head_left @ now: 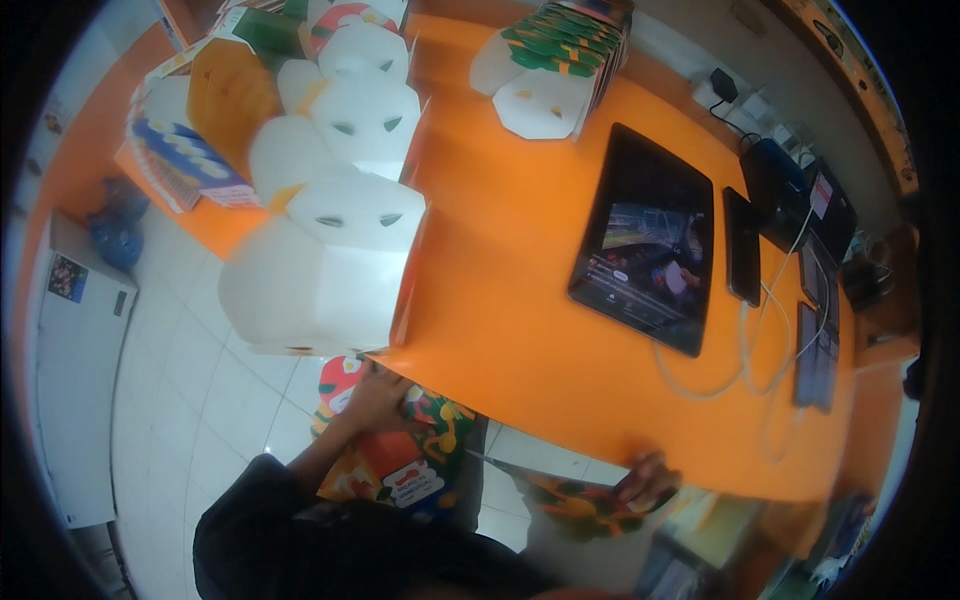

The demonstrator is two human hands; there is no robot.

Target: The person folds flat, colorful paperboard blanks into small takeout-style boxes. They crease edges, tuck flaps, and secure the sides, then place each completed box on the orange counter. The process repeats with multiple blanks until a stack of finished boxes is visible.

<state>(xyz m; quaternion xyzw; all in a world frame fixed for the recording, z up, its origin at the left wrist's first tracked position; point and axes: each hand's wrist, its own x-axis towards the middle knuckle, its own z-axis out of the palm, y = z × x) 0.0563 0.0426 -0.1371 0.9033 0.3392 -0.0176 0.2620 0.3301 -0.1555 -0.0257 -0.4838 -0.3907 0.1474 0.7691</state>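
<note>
One white cabinet-like unit [85, 385] is standing at the far left on the tiled floor [200, 390], near a blue plastic object [118, 240]. Next, open white boxes [325, 265] are lining the left end of the orange counter [480, 290], one behind another, probably so that their bulk is staying at one side; a layered blue-and-white printed bundle [190, 160] is sitting beside them. Below the counter's near edge, seemingly over the lap, a colourful printed carton [385, 455] is lying under the left hand [385, 402], whose fingers are bending at its top, likely steadying it; I cannot tell whether they are pinching it. A stack of flat cartons [555, 65] is resting on the counter's far side, presumably nested to save room. Lower and further right, the right hand [648, 485] is gripping the edge of a patterned piece [570, 508]; whether this is belonging to the same carton is unclear. A tablet [645, 240] is lying screen up, likely angled for viewing, and a dark phone [742, 245] is resting just beside it, with white cables [745, 345] trailing nearby. Counting from the left, I am finding at least three open boxes, one carton under the left hand, one gripped piece, one stack too dense for counting, one tablet and one phone beside it.
</note>
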